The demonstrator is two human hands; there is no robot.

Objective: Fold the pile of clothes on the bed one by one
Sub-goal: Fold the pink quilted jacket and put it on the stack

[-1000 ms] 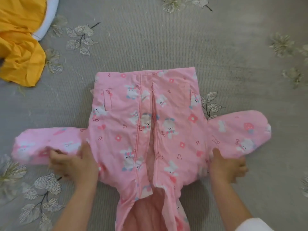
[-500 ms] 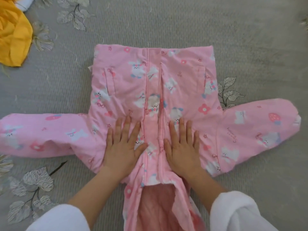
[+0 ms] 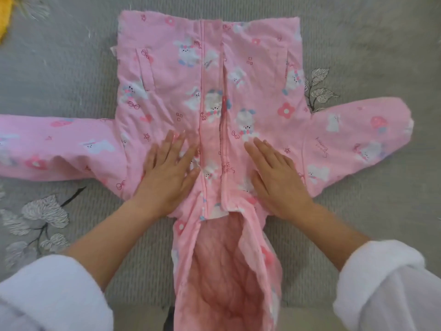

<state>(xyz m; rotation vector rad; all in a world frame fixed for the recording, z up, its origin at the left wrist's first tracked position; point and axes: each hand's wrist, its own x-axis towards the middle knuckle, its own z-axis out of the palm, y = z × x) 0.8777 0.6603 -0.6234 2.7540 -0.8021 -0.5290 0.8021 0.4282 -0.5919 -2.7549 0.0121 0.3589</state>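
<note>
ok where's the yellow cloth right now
In the head view the yellow cloth is only a sliver at the far top-left edge. It lies on the grey bedspread, up and left of the pink jacket and not touching it.

Grey ribbed bedspread [image 3: 71,56] is filling the whole view, soft even light falling on it, leaf prints [image 3: 45,218] showing at 8 and 2 o'clock.

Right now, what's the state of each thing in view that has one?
Pink jacket: spread flat, front up, unfolded.
Zip: looks closed down the front.
Left-side sleeve: stretched out sideways, not folded in.
Right-side sleeve: stretched out sideways, not folded in.
Hood: open, quilted lining showing.
Left hand: flat, pressing the jacket left of the zip.
Right hand: flat, pressing right of the zip.
Yellow cloth: mostly out of frame, state unclear.
</note>
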